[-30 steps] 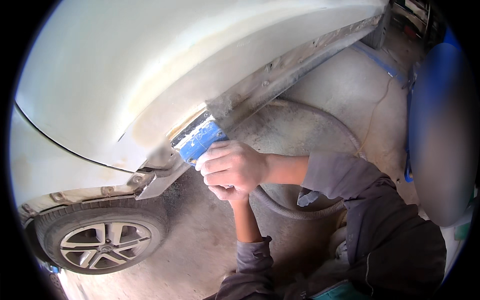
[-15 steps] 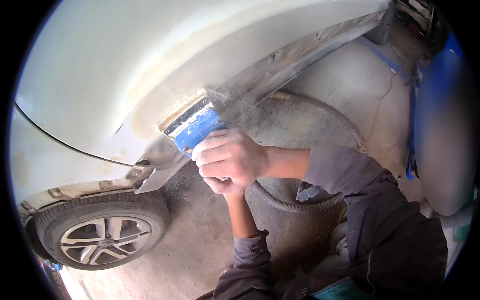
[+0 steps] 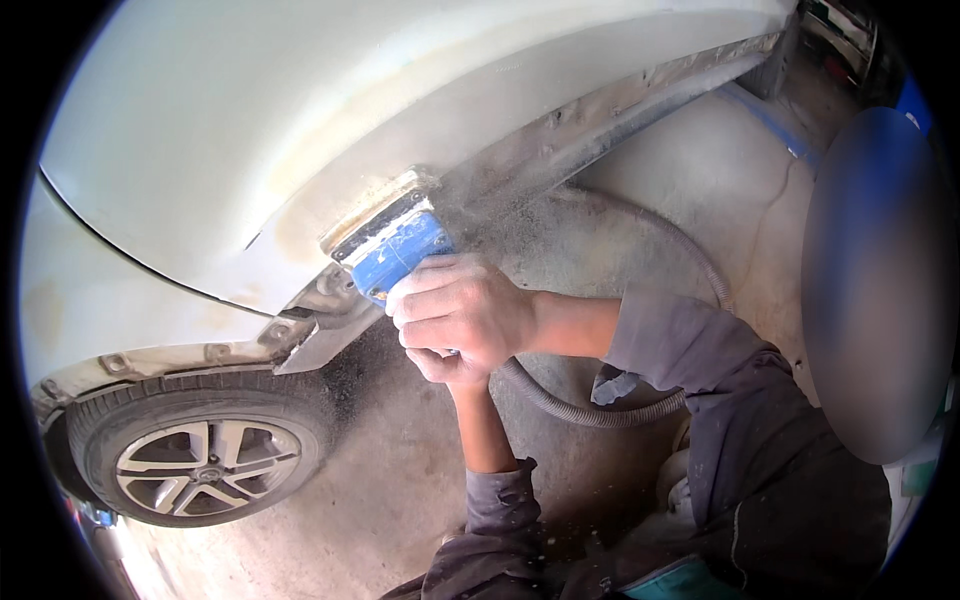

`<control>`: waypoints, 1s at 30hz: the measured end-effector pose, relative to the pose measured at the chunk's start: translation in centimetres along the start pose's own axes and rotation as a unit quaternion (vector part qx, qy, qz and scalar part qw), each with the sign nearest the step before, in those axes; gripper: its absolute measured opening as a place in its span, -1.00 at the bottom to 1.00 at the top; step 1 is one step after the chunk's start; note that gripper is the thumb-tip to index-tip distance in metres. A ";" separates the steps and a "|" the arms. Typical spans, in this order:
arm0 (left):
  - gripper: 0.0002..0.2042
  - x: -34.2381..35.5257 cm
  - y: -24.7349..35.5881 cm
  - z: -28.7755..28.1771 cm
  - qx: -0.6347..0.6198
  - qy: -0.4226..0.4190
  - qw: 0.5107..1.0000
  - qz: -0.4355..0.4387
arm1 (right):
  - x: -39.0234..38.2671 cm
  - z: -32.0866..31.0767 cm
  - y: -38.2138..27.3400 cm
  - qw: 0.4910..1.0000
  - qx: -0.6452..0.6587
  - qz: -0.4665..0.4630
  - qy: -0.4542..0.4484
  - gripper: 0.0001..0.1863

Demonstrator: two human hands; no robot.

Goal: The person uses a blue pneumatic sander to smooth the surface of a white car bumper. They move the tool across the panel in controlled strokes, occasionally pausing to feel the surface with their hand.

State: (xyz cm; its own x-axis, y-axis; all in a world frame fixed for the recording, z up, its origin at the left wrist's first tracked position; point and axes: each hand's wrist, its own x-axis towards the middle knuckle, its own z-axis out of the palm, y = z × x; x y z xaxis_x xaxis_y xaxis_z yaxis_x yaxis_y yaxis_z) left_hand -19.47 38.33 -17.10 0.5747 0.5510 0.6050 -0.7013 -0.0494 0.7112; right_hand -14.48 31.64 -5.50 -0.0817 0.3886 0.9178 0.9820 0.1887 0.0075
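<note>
A blue sanding block (image 3: 398, 252) with a dusty, worn base lies against the lower edge of a pale car body panel (image 3: 190, 140), beside a dull, bare strip. My right hand (image 3: 465, 310) is closed over its near end, fingers wrapped round it. My left hand (image 3: 445, 365) comes up from below and is closed on the same tool, mostly hidden under the right one. Fine dust hangs around the block. A grey ribbed hose (image 3: 590, 408) curves from under my hands across the floor.
Below the panel on the left is a wheel (image 3: 207, 472) with spoked rim. The car's metal sill (image 3: 650, 90) runs toward the upper right. Concrete floor (image 3: 330, 510) lies beneath. A blurred blue and grey shape (image 3: 875, 280) fills the right edge, with dark clutter (image 3: 835, 35) behind it.
The sanding block and both hands have moved slightly up and left along the panel edge since a second ago, still gripping. The dust around the block looks hazier.
</note>
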 end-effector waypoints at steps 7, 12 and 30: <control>-0.63 3.1 2.6 1.3 -0.384 -0.068 0.920 0.047 | 4.0 -0.7 -0.3 0.999 0.016 -0.028 0.021 -0.89; -0.63 2.5 1.0 0.6 -0.664 0.024 0.747 -0.004 | 4.9 0.0 -1.0 1.000 0.017 -0.026 0.000 -0.89; -0.59 4.2 3.6 0.0 -0.095 0.013 0.993 0.067 | 6.7 -0.7 -0.8 0.998 0.026 -0.044 0.043 -0.92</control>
State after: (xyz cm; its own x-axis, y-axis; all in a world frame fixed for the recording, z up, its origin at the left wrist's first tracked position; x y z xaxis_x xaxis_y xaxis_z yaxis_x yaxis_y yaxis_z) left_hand -19.54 40.44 -12.00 0.4617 0.5719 0.6780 -0.8390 0.0334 0.5431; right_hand -15.66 33.48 0.91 -0.1505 0.2905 0.9450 0.9614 0.2658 0.0714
